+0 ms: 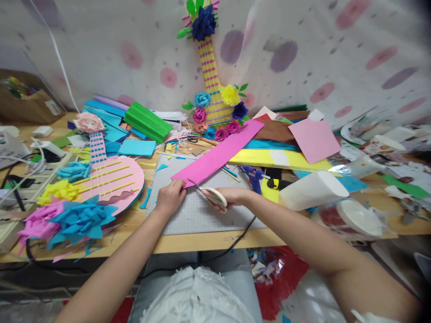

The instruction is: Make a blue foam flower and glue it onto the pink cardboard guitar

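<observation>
White-handled metal scissors [215, 195] are gripped by the right hand [232, 196] at the near edge of a long magenta paper strip [218, 154], pinched at its near-left end by the left hand [171, 197] and extended far-right beyond both.

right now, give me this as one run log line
left hand: holds near end of pink strip | right hand: holds scissors, blades at that end | below: mat | to the right: glue gun
</observation>
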